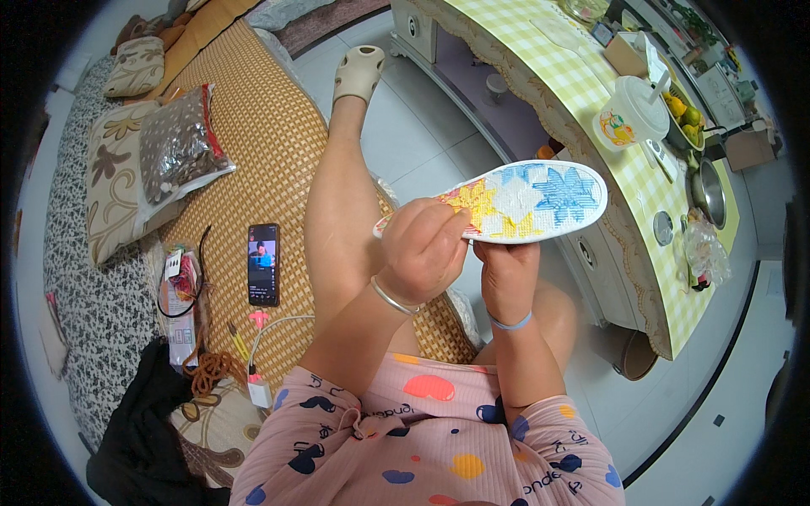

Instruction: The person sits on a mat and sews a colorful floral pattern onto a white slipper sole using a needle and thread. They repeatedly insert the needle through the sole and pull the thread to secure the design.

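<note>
An embroidered shoe insole (522, 201) with a white rim is held level above the lap. Blue, yellow and red stitched shapes cover its upper face. My left hand (423, 250), with a silver bangle at the wrist, is curled over the narrower left part, its fingertips closed against the yellow stitching. Whether a needle or thread sits between those fingertips is hidden. From the near edge my right hand (511, 281) grips the insole, its fingers partly hidden underneath. A pale blue band circles the right wrist.
On the woven mat (285, 120) to the left lie a lit smartphone (263, 264), a white charger (259, 391), a bag with coloured thread (182, 278) and cushions (114, 167). The checked tablecloth (585, 82) at right bears a lidded cup (629, 114), fruit bowl (686, 120) and metal bowl (709, 190).
</note>
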Available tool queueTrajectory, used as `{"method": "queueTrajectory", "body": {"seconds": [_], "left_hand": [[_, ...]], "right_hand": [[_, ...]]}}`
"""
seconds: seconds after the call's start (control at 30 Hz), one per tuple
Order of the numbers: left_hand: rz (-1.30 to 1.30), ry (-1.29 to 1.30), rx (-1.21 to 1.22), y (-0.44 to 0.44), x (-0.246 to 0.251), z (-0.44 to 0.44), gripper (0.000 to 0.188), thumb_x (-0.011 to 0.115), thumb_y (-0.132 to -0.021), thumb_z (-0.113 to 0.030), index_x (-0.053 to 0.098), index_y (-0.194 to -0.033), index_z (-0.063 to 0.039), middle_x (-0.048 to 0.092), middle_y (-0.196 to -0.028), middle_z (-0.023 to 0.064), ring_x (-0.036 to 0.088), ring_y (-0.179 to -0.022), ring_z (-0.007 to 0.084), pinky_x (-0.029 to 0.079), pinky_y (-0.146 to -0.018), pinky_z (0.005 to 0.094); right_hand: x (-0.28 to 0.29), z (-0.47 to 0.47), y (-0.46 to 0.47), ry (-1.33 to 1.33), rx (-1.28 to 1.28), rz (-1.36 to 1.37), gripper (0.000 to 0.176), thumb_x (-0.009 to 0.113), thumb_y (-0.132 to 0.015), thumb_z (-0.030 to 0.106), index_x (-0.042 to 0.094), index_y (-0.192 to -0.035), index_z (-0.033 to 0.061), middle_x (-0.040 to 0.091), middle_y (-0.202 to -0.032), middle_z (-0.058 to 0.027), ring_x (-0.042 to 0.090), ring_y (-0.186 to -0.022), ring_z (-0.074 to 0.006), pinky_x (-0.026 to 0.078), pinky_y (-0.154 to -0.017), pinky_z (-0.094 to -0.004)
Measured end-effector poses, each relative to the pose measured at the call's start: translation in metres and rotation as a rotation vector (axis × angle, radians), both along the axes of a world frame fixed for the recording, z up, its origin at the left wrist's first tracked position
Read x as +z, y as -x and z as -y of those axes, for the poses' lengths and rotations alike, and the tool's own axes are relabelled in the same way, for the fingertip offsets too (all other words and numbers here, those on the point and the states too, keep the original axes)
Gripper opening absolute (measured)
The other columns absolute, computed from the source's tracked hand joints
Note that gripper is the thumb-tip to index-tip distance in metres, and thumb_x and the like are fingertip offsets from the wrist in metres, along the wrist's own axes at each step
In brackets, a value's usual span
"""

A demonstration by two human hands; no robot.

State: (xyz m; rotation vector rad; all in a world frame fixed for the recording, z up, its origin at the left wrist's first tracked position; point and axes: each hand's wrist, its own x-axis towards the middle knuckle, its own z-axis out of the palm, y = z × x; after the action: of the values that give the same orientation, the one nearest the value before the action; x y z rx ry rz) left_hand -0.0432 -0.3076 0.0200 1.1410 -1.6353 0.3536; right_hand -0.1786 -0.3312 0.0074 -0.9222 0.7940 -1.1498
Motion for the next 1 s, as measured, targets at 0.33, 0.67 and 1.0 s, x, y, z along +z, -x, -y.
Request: {"method": "queueTrajectory", "body": {"seconds": [0.33, 0.67, 1.0], "left_hand": [[-0.041, -0.020, -0.028, 0.002, 0.003, 0.000, 0.037, 0.068, -0.057, 0.010, 0.067, -0.093, 0.000, 0.061, -0.086, 0.0108, 0.062, -0.073, 0.0286, 0.054, -0.064, 0.0371], [0.030, 0.007, -0.007, -0.002, 0.002, -0.002, 0.036, 0.070, -0.061, 0.005, 0.066, -0.097, 0.002, 0.059, -0.089, 0.0114, 0.063, -0.075, 0.0287, 0.053, -0.064, 0.0385], [0.070, 0.014, -0.010, -0.002, 0.007, -0.004, 0.036, 0.069, -0.064, 0.007, 0.065, -0.099, 0.004, 0.059, -0.091, 0.0117, 0.062, -0.074, 0.0279, 0.052, -0.063, 0.0385]], "right_hand": [[-0.003, 0.001, -0.002, -0.095, -0.006, 0.033, 0.034, 0.067, -0.081, -0.006, 0.061, -0.113, -0.0005, 0.064, -0.101, -0.0046, 0.058, -0.083, -0.0098, 0.047, -0.068, -0.0227], [0.004, 0.003, -0.001, -0.047, -0.004, 0.079, 0.022, 0.064, -0.084, -0.006, 0.062, -0.105, 0.0015, 0.063, -0.088, -0.0035, 0.050, -0.063, -0.0082, 0.037, -0.051, -0.0217], [-0.005, -0.005, 0.005, -0.008, 0.015, -0.015, 0.031, 0.064, -0.083, -0.005, 0.062, -0.114, -0.0031, 0.066, -0.109, -0.0080, 0.061, -0.099, -0.0153, 0.048, -0.087, -0.0285]]}}
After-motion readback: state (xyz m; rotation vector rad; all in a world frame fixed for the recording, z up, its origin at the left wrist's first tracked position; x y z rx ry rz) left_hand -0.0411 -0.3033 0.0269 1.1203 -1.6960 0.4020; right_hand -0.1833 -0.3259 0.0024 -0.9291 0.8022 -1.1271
